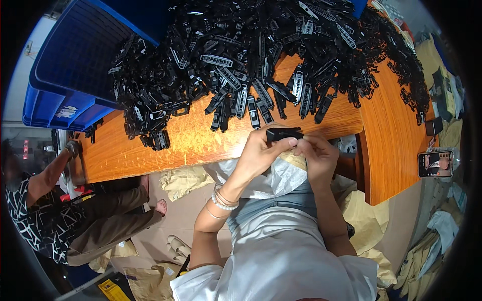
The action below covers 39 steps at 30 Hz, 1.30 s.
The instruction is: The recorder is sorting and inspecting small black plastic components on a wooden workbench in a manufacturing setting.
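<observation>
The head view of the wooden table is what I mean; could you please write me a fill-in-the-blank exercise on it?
1. Both hands, the left hand and the right hand, hold one small ____ plastic part.
2. The big heap of black plastic clips lies on the orange-brown ____ table.
3. The stacked plastic crates at the table's left end are ____.
4. A bead bracelet sits on the ____ wrist.

Missing words: black; wooden; blue; left

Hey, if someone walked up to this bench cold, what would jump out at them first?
The big heap of black plastic parts sprawling over the far side of the orange wooden table would catch the eye first. Next, at the table's near edge, the left hand and right hand together hold one small black part. Stacked blue crates sit at the table's far left corner.
</observation>
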Motion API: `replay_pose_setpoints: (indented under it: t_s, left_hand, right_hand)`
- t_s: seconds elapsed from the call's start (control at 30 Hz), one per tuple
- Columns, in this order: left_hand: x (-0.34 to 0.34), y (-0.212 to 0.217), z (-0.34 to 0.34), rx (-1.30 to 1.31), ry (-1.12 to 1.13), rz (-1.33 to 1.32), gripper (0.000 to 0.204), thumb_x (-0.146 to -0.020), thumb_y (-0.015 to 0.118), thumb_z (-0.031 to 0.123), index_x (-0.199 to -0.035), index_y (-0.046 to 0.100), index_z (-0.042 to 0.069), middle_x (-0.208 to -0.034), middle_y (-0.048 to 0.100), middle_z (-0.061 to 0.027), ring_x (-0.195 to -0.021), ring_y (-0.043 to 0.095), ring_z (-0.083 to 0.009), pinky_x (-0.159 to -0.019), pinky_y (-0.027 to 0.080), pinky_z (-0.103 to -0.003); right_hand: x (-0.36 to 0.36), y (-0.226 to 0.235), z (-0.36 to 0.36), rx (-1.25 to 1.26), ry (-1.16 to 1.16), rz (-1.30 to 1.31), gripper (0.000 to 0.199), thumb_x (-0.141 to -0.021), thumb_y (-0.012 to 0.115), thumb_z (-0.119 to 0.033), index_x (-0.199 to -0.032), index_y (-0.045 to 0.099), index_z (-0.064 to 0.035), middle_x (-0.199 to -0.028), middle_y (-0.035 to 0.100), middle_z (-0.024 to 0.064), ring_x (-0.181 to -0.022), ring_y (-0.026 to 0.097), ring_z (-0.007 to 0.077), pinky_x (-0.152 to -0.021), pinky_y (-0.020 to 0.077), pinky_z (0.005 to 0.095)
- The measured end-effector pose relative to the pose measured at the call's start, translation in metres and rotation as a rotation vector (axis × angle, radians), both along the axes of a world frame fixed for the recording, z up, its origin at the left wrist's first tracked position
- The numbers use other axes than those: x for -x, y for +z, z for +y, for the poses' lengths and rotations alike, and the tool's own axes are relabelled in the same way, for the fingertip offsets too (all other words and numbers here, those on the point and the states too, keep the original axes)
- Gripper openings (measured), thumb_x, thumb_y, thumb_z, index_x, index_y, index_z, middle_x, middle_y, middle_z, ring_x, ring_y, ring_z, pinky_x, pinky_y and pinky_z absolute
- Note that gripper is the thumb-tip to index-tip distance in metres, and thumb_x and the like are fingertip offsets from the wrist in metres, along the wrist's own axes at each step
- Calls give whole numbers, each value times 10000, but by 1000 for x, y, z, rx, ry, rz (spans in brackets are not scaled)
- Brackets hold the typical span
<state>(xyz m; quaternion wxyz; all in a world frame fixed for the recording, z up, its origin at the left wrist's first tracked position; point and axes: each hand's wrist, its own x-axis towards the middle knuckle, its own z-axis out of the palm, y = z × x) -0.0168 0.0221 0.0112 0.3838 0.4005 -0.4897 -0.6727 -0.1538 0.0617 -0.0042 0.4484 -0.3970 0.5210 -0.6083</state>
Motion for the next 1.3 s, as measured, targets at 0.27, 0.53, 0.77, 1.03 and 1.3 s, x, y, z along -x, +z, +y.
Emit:
replay_pose_setpoints:
  t_s: [0.27, 0.53, 0.77, 1.03, 1.3]
  left_hand:
    - [1, -3, 1, 39, -44, 64, 81, -791, 612, 38, -761, 608, -37, -719, 530, 2, -606, 436, -40, -516, 324, -191]
    - [4, 8, -44, 344, -277, -152, 291, -899, 438, 143, -699, 535, -44, -649, 518, -85, -607, 503, -151, -556, 388, -270]
    - [8, 5, -103, 1198, -115, -1002, 171, -713, 522, -22, -883, 526, -38, -858, 509, -151, -799, 547, -312, -657, 467, -379]
    - [2, 7, -74, 403, 145, -161, 416, -652, 642, -60, -1004, 432, 12, -744, 470, -8, -585, 484, -85, -520, 408, -202]
    - [-10, -6, -32, -47, 27, 209, 95, -745, 622, -60, -792, 545, -28, -823, 626, -102, -753, 609, -118, -686, 485, -214]
  right_hand:
    - [9, 1, 1, -69, 96, -111, 123, -747, 617, 37, -859, 581, 75, -856, 550, 49, -737, 535, 97, -637, 432, 210]
    - [19, -8, 2, -28, -54, -116, 152, -824, 543, -26, -949, 578, 52, -731, 545, 38, -609, 473, 68, -553, 373, 183]
    - [25, -19, 1, -17, -47, -236, 189, -861, 546, -119, -958, 574, 41, -718, 593, 84, -562, 514, 87, -500, 387, 184]
    - [27, -19, -3, -19, -20, -315, 149, -824, 567, -43, -898, 565, 86, -713, 608, 119, -604, 572, 139, -556, 453, 224]
    - [14, 1, -1, 72, 130, -170, 182, -741, 560, 104, -922, 541, 104, -876, 589, 140, -748, 627, 200, -690, 518, 270]
